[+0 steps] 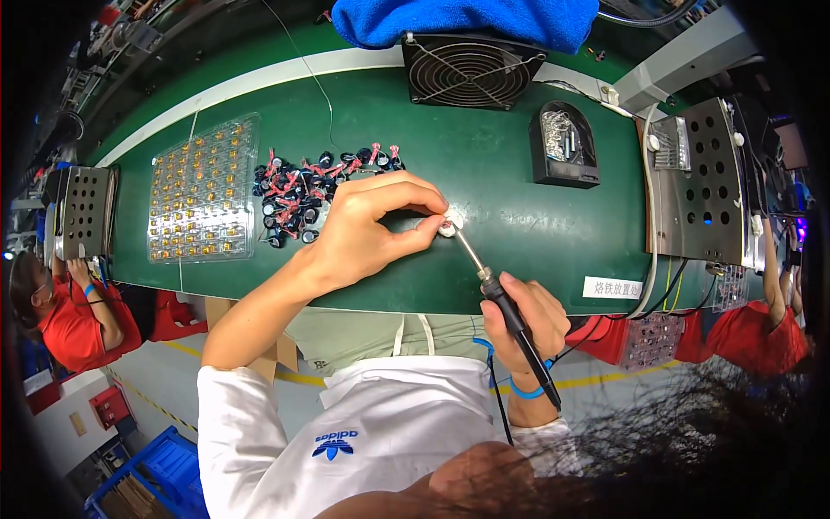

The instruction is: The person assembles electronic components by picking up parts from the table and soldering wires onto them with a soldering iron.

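Observation:
Between the thumb and forefinger of my left hand [367,225] is a small round whitish part [449,227], pinched just above the green bench. My right hand [532,324] grips a soldering iron [512,316] by its black handle, like a pen. The iron's metal tip meets the edge of the small part; whether it touches cannot be made out. Left of my left hand lies a heap of small black round components with red wires [298,195]. Past the heap, a clear plastic tray [203,190] holds rows of small gold-coloured pieces.
A black fan [471,71] stands at the back under a blue cloth [467,19]. A black holder [564,160] with silvery bits sits at the back right. Perforated metal boxes flank the bench [700,186]. A white label [609,288] lies near the front edge. People in red work on both sides.

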The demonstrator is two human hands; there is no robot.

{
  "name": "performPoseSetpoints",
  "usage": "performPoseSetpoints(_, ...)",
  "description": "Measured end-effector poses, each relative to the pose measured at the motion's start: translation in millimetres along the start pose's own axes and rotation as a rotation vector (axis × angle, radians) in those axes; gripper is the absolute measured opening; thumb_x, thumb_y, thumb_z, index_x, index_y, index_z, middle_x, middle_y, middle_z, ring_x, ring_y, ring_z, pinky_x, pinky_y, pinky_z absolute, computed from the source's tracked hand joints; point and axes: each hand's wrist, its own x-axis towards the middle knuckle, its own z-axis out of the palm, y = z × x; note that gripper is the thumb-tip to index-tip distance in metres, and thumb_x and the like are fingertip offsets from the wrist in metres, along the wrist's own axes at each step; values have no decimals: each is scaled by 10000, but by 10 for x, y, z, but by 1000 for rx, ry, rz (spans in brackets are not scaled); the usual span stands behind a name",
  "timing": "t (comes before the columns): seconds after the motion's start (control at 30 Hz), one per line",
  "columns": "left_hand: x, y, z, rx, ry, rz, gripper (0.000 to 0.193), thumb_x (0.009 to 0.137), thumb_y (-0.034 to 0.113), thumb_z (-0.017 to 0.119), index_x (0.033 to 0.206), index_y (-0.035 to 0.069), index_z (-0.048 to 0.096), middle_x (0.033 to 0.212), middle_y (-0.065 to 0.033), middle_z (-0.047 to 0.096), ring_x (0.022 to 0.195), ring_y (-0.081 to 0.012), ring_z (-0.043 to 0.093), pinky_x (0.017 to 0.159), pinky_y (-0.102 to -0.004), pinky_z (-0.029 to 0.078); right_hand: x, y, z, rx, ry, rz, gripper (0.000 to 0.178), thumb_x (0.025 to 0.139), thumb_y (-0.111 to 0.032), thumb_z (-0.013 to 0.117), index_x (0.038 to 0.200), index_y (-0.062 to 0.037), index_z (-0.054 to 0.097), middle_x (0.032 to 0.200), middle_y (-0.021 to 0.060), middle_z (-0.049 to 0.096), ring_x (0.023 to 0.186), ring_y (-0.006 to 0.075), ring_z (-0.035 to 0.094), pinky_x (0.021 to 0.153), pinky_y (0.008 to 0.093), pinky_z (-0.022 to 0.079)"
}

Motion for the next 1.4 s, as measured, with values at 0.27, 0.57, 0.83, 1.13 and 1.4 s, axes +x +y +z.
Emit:
performPoseSetpoints(0.27,1,6,-2,66,2,78,200,805,-71,782,990,-11,738,990,-114,755,868,-232,755,779,-319,621,11,0,14,-1,2,-8,361,908,-105,792,1179,89,655,764,150,694,546,230,596,516,319,467)
performPoseSetpoints(0.57,5,7,1,106,-5,110,208,804,-66,784,995,1,736,987,-110,754,863,-242,750,767,-326,615,-1,2,6,-16,0,1,360,921,-132,788,1179,81,655,767,156,703,556,234,614,524,318,481)
performPoseSetpoints(0.83,7,10,8,94,5,86,201,802,-72,780,988,-7,743,986,-116,761,876,-240,754,782,-328,618,-61,10,-31,10,19,50,344,949,-141,755,1175,93,644,816,188,744,643,260,710,580,315,543)
performPoseSetpoints(1.13,-9,19,-11,-26,-14,-16,209,811,-62,776,1014,-16,755,1035,-126,780,925,-237,772,847,-325,627,-59,17,-29,40,6,55,339,940,-119,750,1180,96,644,816,190,744,639,256,705,587,317,545)
performPoseSetpoints(1.4,-7,6,-28,7,-29,7,214,814,-54,778,1023,-13,760,1053,-134,784,942,-240,775,852,-325,627,-52,6,-36,23,-20,61,348,932,-115,759,1193,88,648,816,183,745,626,250,692,580,315,533)
